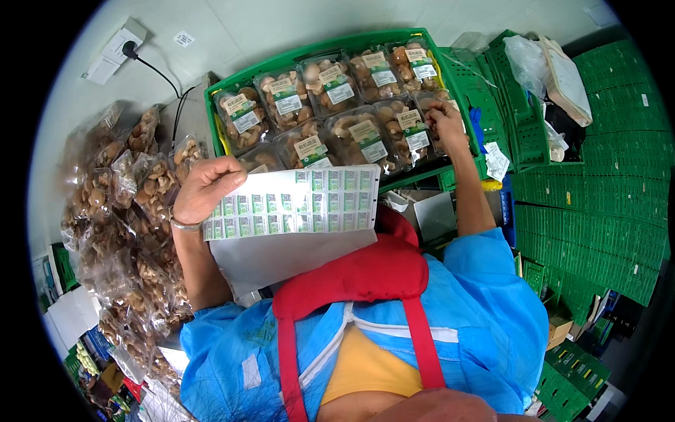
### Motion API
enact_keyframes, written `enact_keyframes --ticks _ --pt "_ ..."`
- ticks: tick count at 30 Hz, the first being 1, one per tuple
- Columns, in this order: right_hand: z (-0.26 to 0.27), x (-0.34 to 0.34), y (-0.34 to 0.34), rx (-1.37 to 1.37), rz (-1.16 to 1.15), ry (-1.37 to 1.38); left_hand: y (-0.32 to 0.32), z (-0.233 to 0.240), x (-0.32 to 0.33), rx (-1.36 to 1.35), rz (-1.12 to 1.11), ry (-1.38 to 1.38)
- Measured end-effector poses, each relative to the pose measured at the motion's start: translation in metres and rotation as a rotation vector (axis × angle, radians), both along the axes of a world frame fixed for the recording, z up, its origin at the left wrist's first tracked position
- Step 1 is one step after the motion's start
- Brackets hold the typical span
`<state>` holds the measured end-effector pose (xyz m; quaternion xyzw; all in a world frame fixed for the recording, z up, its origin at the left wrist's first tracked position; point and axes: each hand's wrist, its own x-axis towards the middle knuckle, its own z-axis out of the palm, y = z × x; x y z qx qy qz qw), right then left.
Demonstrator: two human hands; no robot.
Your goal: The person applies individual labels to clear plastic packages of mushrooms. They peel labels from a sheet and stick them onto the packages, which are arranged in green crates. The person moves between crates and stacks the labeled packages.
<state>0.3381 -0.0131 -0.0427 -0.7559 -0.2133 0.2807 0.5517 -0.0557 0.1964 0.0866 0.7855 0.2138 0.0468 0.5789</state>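
Note:
My left hand (204, 189) grips the upper left edge of a white sheet of small green-and-white stickers (263, 187), thumb on top. The stickers sit in rows and bear printed codes; part of the top row is bare backing. A plain backing sheet (295, 258) hangs below it. My right hand (447, 125) reaches over the clear plastic mushroom pack (426, 100) at the right end of the nearer row, fingers bent at its lid. Whether a sticker is between those fingers cannot be made out. Labelled mushroom packs (364, 140) fill two rows of the green plastic crate (321, 46).
Bagged mushrooms (126, 211) are heaped at the left. A plugged-in power cable (158, 71) runs down the wall behind them. Stacked green crates (590, 227) stand at the right, near a blue glove (477, 129) and a paper slip (497, 161).

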Motion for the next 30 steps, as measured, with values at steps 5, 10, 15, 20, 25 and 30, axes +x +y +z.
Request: enact_keyframes --ticks 5,10,15,20,25,30 --pt "-0.04 0.005 0.002 -0.088 0.156 -0.537 -0.007 -0.009 0.028 0.02 0.0 0.031" --pt "-0.003 -0.006 -0.015 -0.029 0.16 -0.554 -0.017 -0.024 0.045 -0.001 -0.02 0.049" --pt "0.017 -0.012 -0.018 0.002 0.15 -0.248 -0.022 -0.028 0.053 -0.069 -0.027 0.031" --pt "-0.007 -0.005 -0.015 -0.019 0.161 -0.296 -0.024 -0.027 0.057 -0.051 -0.03 0.033" --pt "-0.028 -0.012 -0.011 -0.096 0.265 -0.593 -0.026 -0.021 0.057 0.018 -0.051 0.052" --pt "-0.025 -0.043 -0.027 -0.288 0.293 -1.009 -0.028 -0.023 0.054 -0.007 -0.016 0.006"
